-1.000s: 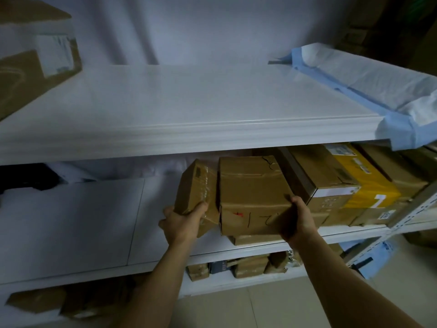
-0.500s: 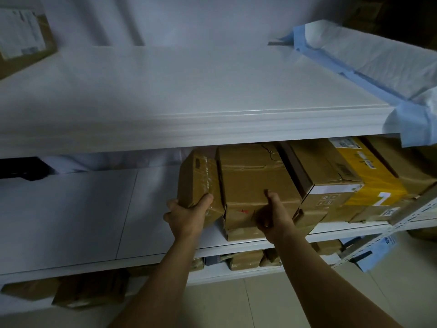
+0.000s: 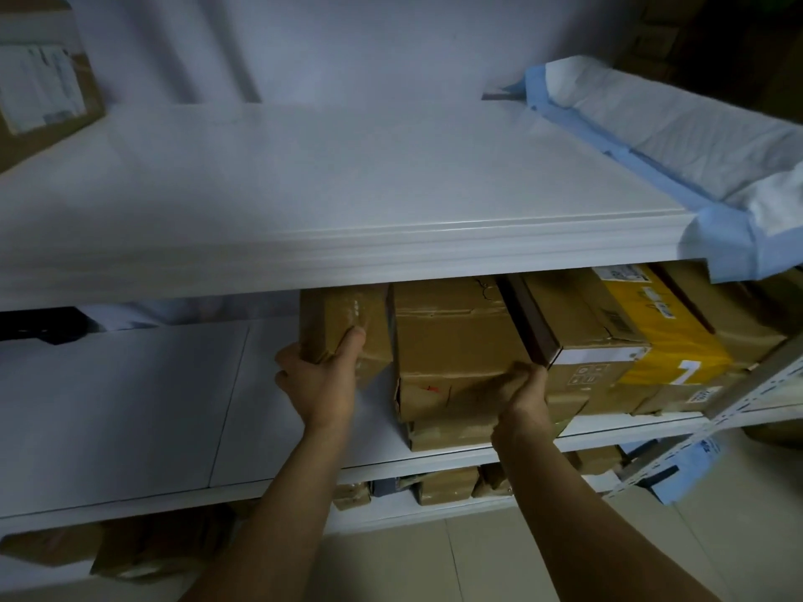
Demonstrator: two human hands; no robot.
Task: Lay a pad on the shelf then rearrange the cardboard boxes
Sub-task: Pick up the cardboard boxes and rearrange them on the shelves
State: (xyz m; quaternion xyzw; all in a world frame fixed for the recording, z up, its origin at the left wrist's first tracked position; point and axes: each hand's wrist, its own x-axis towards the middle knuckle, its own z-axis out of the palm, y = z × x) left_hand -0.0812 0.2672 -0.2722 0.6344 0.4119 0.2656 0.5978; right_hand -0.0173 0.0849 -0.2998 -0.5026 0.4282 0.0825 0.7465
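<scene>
On the middle shelf [image 3: 130, 410] a small taped cardboard box [image 3: 369, 319] stands at the left end of a row of boxes. My left hand [image 3: 319, 375] grips its near left corner, thumb on the front face. Beside it a larger brown box [image 3: 452, 341] rests on a flatter box [image 3: 452, 430]. My right hand [image 3: 519, 395] grips the larger box's lower right front corner. A blue-edged white pad [image 3: 678, 136] lies on the right end of the upper shelf [image 3: 347, 167], its corner hanging over the front edge.
More boxes fill the middle shelf to the right, among them a white-labelled one [image 3: 582, 323] and a yellow one [image 3: 665, 328]. A labelled box [image 3: 39, 89] stands on the upper shelf's far left. Small boxes [image 3: 443, 486] sit on the bottom shelf. A perforated metal upright [image 3: 756, 393] is at the right.
My right hand has moved from the front face of the larger box to its lower right corner. The small box in my left hand now stands more upright against the larger one.
</scene>
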